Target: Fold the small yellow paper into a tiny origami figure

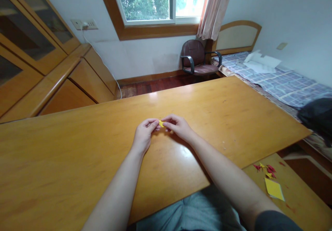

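Note:
A small piece of folded yellow paper (161, 123) is held between my two hands, a little above the wooden table (90, 155). My left hand (145, 131) pinches its left side between thumb and fingers. On the other side, the thumb and fingers of my right hand (178, 126) close on its right edge. Fingertips cover much of the paper, so its exact folded shape is hard to make out.
On a lower surface at the right lie a stack of yellow paper squares (274, 189) and several small red and yellow folded paper pieces (269, 170). Beyond the table stand a maroon armchair (195, 56) and a bed (287, 79) with a black bag (317, 115). Wooden cabinets (75, 79) line the left.

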The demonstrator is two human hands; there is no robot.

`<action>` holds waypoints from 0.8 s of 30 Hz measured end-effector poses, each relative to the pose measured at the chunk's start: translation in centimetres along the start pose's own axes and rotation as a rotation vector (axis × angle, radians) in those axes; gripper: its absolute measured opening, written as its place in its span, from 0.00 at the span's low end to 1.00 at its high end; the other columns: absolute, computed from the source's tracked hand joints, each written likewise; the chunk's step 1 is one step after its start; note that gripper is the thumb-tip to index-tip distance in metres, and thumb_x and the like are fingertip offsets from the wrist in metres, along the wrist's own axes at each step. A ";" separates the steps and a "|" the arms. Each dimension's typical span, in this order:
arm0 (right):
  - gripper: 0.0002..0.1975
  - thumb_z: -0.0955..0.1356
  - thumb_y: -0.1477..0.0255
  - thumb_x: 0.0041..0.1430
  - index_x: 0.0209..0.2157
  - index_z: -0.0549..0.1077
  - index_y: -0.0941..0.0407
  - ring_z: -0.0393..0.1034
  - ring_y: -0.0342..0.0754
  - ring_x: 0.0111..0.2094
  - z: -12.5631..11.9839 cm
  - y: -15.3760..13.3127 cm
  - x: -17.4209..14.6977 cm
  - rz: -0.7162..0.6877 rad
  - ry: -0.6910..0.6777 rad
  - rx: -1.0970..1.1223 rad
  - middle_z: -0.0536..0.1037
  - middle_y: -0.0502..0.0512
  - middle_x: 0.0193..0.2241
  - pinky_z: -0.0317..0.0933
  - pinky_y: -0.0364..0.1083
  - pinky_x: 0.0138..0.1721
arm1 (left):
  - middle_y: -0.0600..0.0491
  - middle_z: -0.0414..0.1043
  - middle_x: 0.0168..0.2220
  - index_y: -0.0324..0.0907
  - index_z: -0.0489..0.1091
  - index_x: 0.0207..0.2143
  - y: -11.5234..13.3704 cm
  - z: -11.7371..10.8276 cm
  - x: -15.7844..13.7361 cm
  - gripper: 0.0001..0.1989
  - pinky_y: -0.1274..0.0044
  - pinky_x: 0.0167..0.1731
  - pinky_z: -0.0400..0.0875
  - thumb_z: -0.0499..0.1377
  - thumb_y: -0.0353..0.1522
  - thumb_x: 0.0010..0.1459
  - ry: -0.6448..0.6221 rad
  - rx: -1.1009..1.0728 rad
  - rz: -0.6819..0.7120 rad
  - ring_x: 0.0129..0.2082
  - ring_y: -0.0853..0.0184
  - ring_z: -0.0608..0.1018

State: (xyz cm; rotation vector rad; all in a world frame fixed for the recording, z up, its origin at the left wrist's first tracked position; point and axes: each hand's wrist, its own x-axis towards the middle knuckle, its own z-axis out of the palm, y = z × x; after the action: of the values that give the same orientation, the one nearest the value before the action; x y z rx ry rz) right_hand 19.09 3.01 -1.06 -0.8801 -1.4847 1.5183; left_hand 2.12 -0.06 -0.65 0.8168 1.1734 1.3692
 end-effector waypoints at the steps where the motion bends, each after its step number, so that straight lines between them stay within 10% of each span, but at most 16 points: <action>1: 0.15 0.72 0.63 0.55 0.40 0.76 0.57 0.71 0.41 0.26 0.0 0.1 0.0 -0.004 -0.003 -0.011 0.77 0.50 0.29 0.63 0.41 0.28 | 0.54 0.76 0.25 0.37 0.76 0.32 0.1 0.0 0.0 0.21 0.80 0.30 0.71 0.74 0.41 0.38 0.001 0.010 0.001 0.25 0.72 0.76; 24: 0.12 0.70 0.67 0.58 0.41 0.77 0.57 0.69 0.42 0.27 -0.3 0.2 0.2 -0.044 -0.031 -0.121 0.75 0.49 0.27 0.62 0.42 0.30 | 0.51 0.76 0.23 0.38 0.75 0.29 -0.5 -0.6 0.4 0.21 0.76 0.28 0.74 0.69 0.48 0.46 0.014 0.172 0.047 0.24 0.67 0.77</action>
State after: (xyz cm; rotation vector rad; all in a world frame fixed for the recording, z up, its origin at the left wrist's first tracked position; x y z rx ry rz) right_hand 19.29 3.30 -1.31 -0.8923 -1.6215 1.4283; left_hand 1.63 0.13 -1.31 0.9628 1.3036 1.3269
